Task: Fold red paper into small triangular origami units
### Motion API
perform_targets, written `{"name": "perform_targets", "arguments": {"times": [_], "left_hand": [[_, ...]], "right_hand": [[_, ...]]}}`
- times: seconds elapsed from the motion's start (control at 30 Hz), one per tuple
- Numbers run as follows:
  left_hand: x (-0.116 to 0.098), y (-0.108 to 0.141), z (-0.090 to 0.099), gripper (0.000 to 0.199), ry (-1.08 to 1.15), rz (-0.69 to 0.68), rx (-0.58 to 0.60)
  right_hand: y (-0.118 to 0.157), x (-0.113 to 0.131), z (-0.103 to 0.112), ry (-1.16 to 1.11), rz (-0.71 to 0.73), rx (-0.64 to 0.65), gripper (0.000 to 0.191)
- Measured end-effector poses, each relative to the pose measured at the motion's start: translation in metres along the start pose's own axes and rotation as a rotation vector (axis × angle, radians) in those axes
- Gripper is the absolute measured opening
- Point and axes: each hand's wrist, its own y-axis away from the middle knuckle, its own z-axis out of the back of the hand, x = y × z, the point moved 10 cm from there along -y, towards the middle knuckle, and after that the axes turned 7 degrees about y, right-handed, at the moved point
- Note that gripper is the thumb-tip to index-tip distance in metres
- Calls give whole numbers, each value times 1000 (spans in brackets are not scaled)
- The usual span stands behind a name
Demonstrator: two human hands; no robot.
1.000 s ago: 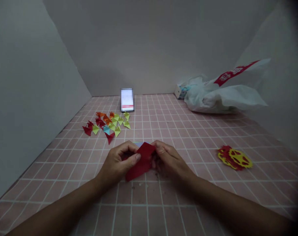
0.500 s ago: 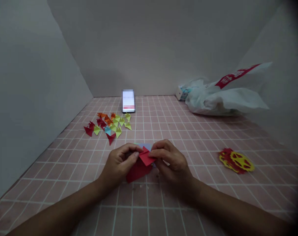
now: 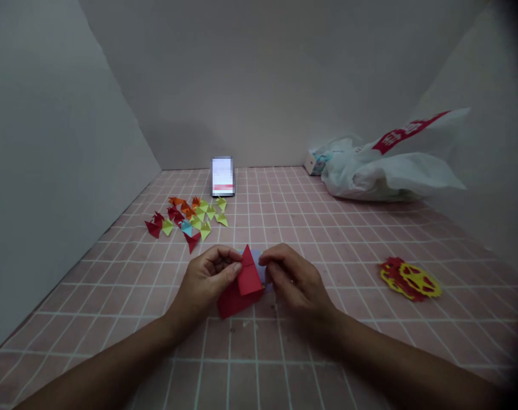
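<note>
pink grid-tiled table [image 3: 370,239] | left hand [image 3: 203,285] and right hand [image 3: 295,280] flank folded red paper piece [image 3: 240,287], fingers of both pinching it | long axis runs near-left to far-right, point up between thumbs, equally near both

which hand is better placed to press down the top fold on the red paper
Likely the left hand: its thumb lies against the red paper beside the raised flap, while the right hand pinches the far edge.

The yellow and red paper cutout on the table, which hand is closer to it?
The right hand. The cutout lies out to its right, untouched. The left hand is farther away, on the other side of the red paper that both hands hold.
</note>
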Motion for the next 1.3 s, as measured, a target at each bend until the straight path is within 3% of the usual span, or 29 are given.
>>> {"name": "perform_targets", "arguments": {"times": [0.07,0.13,0.27,0.57,0.73,0.97,1.3], "left_hand": [[1,1,-4,19,-11,5,31],[0,2,-8,20,0,2,58],[3,3,-11,23,46,30,77],[26,7,-18,28,101,235,171],[28,7,-21,26,169,270,190],[22,6,-17,26,88,239,146],[29,8,-21,28,202,311,162]], "right_hand": [[3,-27,-9,-220,-279,33,14],[10,-40,-26,-416,-467,121,20],[18,-43,-41,-499,-597,223,26],[15,-44,-35,-446,-591,184,27],[18,-48,-40,-491,-619,180,25],[17,-44,-42,-491,-606,199,24],[15,-39,-40,-354,-542,253,22]]}}
